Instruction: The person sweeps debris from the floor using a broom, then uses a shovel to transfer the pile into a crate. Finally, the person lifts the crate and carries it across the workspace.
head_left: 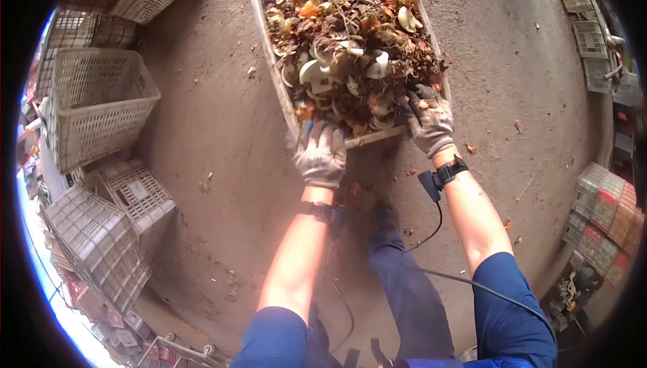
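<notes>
A long pale plastic crate (375, 138) lies ahead of me, heaped with brown and orange leafy scraps and whitish peel-like pieces (323, 75). My left hand (320, 156), in a dirty light glove, grips the crate's near left corner, its fingers over the rim. At the near right corner my right hand (430, 122), in a glove stained darker, has its fingers curled over the edge. The scraps partly hide the fingertips of both hands. Each wrist wears a black strap with a cable.
White slatted crates (101, 108) stand along the left side, some tilted (101, 240). More crates (596, 213) are stacked at the right edge. Small bits of debris dot the brown floor (209, 132). My legs (411, 294) are just behind the crate, and a cable hangs beside them.
</notes>
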The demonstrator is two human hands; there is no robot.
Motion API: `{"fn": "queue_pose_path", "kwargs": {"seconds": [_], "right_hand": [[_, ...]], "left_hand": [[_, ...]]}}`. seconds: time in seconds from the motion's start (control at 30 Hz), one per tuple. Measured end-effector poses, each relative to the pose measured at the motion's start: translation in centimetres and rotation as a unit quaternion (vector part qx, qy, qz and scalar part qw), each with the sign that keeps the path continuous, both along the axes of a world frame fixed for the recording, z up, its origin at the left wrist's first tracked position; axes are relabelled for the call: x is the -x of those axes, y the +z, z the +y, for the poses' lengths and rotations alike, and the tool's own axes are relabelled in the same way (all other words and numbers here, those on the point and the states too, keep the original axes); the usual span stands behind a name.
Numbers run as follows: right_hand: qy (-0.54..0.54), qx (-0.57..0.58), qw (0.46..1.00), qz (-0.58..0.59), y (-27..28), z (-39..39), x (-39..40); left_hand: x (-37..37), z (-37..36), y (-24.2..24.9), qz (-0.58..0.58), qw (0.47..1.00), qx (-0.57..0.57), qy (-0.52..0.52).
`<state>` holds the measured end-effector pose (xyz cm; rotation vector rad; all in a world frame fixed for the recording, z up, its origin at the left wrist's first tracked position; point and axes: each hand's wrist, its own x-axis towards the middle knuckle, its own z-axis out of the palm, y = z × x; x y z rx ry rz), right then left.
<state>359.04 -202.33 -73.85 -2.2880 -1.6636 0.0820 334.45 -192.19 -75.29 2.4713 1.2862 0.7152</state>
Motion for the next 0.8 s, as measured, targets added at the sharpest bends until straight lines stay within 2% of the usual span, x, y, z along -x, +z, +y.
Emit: {"fn": "queue_pose_path", "kwargs": {"seconds": [0.03, 0.27, 0.4, 0.53, 0.67, 0.7, 0.73, 0.8], "right_hand": [[0.007, -0.051, 0.998, -0.036, 0.2, 0.0, -0.2], [-0.062, -0.118, 0.991, -0.011, -0.6, 1.0, 0.9], [-0.062, -0.088, 0.994, 0.032, -1.3, 0.7, -0.1], [-0.061, -0.06, 0.995, 0.041, -1.1, 0.7, -0.3], [-0.066, -0.046, 0.997, 0.012, -0.6, 0.4, 0.1], [-0.068, -0.044, 0.997, 0.011, -0.7, 0.6, 0.1], [-0.068, -0.043, 0.997, 0.013, -0.7, 0.7, 0.2], [-0.077, 0.02, 0.997, 0.016, -0.5, 0.9, 0.1]], "left_hand": [[-0.3, 0.4, -0.1, -0.014, 0.998, -0.054, -0.003], [-0.7, 3.2, 0.1, -0.028, 0.996, -0.072, -0.051], [-1.5, 2.8, -0.2, 0.044, 0.997, 0.004, -0.064], [-1.3, 2.3, 1.5, 0.115, 0.991, 0.001, -0.068], [-0.5, 2.5, 0.1, 0.104, 0.992, -0.017, -0.071], [-1.0, 2.9, 0.2, 0.129, 0.99, 0.026, -0.053], [-0.8, 2.8, -0.1, 0.127, 0.991, 0.017, -0.049], [-0.8, 3.1, -0.4, 0.156, 0.986, 0.051, -0.028]]}}
